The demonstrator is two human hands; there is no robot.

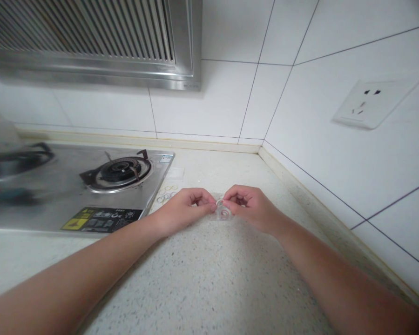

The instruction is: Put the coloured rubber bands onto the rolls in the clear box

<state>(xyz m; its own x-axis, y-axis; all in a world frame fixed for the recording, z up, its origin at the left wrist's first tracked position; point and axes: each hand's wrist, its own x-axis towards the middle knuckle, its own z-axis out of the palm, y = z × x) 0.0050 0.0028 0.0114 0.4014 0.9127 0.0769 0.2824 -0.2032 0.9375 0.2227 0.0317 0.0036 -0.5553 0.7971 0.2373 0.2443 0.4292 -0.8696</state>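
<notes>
Both of my hands rest on a speckled countertop (pixel 202 279) near the corner of the tiled wall. My left hand (pixel 185 207) and my right hand (pixel 247 207) are each closed in a pinch on one small clear plastic bag (pixel 223 213) between them. Small rings show inside the bag, and a pale ring sits at its top edge between my fingertips. A few loose small rings (pixel 166 193) lie on the counter just left of my left hand, beside the stove.
A steel gas stove (pixel 56 195) with a black burner (pixel 120 171) fills the left side. A range hood (pixel 91 42) hangs above it. A white wall socket (pixel 373 102) sits on the right wall. Another clear bag (pixel 174 173) lies behind the rings.
</notes>
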